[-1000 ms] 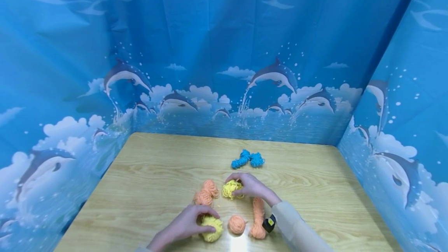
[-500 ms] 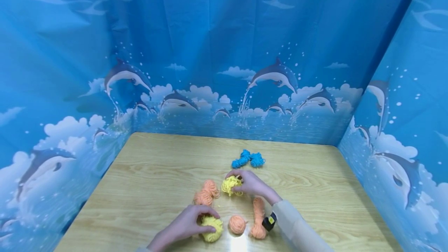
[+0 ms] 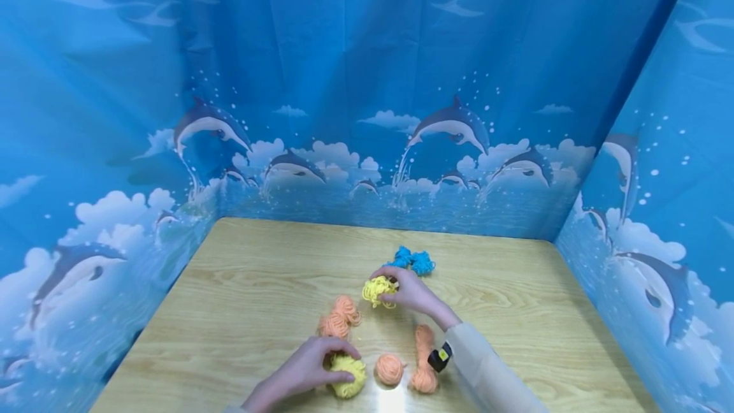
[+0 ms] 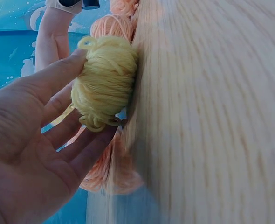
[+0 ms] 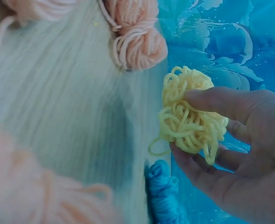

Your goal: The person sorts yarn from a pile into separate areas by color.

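At the front of the table my left hand holds a pale yellow ball of yarn between thumb and fingers. The ball appears to rest on the tabletop. Farther back, my right hand pinches a loopier yellow bundle of yarn, raised off the table. A twisted blue skein of yarn lies just behind that hand, which partly covers it in the head view. Left of the right hand sits a peach skein, near the left fingertips.
A small round peach yarn ball lies between the forearms. Right of it is a long peach skein, beside the black device on the right wrist. Blue dolphin-print curtains enclose the table's back and sides.
My right hand has lifted the loopy yellow yarn and carried it back toward the blue skein. My left hand and its yarn ball have stayed in place.
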Action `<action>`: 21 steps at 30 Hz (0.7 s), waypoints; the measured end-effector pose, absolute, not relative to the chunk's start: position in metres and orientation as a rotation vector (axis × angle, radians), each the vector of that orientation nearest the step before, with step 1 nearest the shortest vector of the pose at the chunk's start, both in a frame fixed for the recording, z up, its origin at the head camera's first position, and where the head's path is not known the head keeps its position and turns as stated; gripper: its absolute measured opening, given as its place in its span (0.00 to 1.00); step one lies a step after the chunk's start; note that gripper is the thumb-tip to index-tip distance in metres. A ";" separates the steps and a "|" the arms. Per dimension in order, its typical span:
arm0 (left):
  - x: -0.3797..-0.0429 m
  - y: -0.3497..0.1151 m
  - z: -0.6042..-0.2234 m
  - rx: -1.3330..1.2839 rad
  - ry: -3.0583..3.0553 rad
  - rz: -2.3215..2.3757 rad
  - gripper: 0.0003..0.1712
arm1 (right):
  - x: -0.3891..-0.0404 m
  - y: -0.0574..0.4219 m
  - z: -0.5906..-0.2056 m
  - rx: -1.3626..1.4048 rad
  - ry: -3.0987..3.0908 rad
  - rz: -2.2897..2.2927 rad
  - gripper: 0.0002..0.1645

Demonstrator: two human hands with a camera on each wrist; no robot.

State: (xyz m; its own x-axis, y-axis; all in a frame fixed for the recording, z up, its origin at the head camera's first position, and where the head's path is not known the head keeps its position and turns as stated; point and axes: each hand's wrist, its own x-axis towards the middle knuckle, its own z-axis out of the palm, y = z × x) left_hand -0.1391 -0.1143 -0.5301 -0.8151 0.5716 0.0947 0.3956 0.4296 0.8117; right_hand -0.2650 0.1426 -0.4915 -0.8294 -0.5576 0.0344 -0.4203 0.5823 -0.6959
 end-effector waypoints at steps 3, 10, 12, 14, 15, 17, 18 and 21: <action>-0.139 -0.114 -0.531 0.857 2.497 1.329 0.20 | -0.266 0.140 -0.486 -0.800 2.637 -1.105 0.23; -0.138 -0.114 -0.532 0.853 2.501 1.335 0.20 | -0.272 0.135 -0.479 -0.826 2.654 -1.140 0.23; -0.138 -0.114 -0.531 0.851 2.493 1.339 0.20 | -0.274 0.134 -0.478 -0.817 2.667 -1.145 0.23; -0.138 -0.114 -0.531 0.853 2.484 1.344 0.19 | -0.276 0.132 -0.478 -0.802 2.681 -1.147 0.23; -0.138 -0.114 -0.531 0.851 2.479 1.348 0.19 | -0.277 0.131 -0.477 -0.794 2.685 -1.149 0.23; -0.138 -0.114 -0.530 0.847 2.470 1.355 0.19 | -0.280 0.129 -0.476 -0.774 2.693 -1.160 0.23; -0.138 -0.114 -0.530 0.844 2.465 1.360 0.18 | -0.280 0.128 -0.476 -0.762 2.698 -1.164 0.23; -0.138 -0.114 -0.530 0.837 2.455 1.366 0.18 | -0.283 0.124 -0.473 -0.728 2.709 -1.183 0.23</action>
